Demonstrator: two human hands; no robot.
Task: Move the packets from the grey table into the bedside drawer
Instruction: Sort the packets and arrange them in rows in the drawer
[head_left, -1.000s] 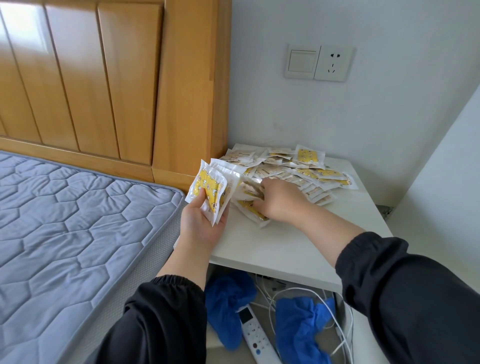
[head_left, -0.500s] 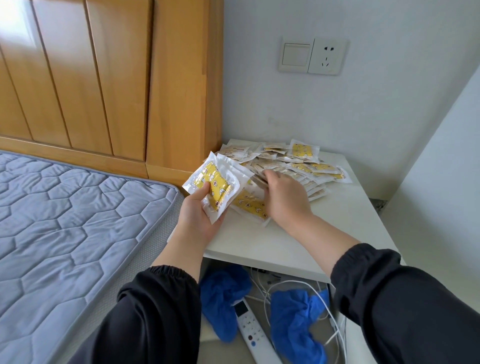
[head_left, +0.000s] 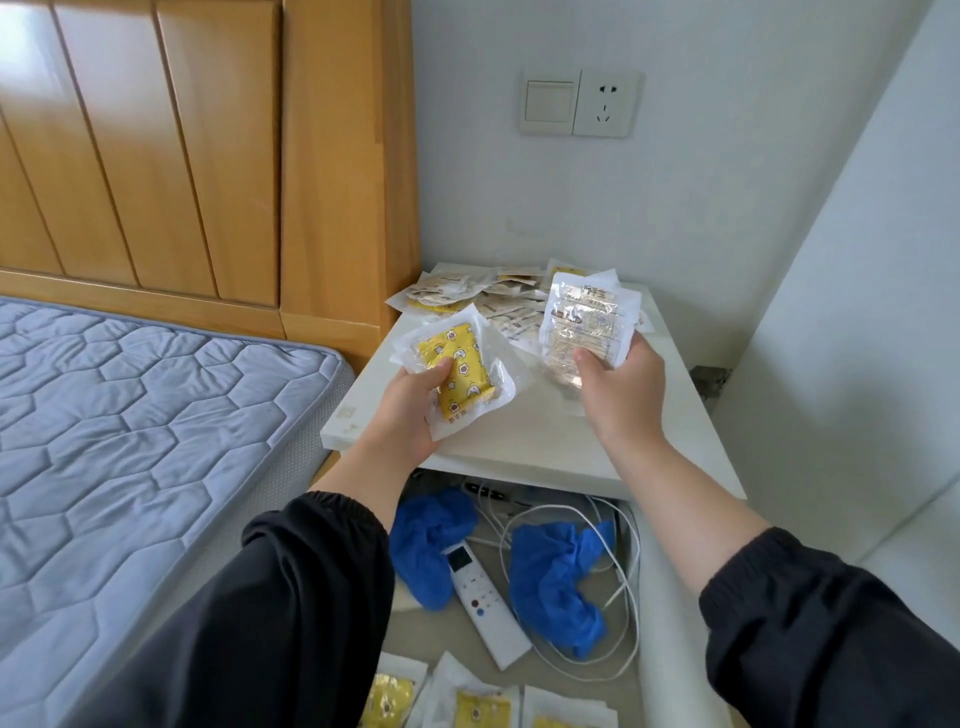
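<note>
Two bunches of packets are up off the bench: the left hand grasps the left bunch, thumb across its yellow top packet, and the right hand pinches the right bunch upright, its clear printed side toward the camera. How many packets each bunch holds cannot be counted. Just beyond both hands, one loose pile of many more packets lies on the bench by the wall. Below the hands the drawer stands open; at least three packets lie in it, nearer than the wrists. It also holds two blue covers, one white remote between them, and tangled white cable under the right forearm.
</note>
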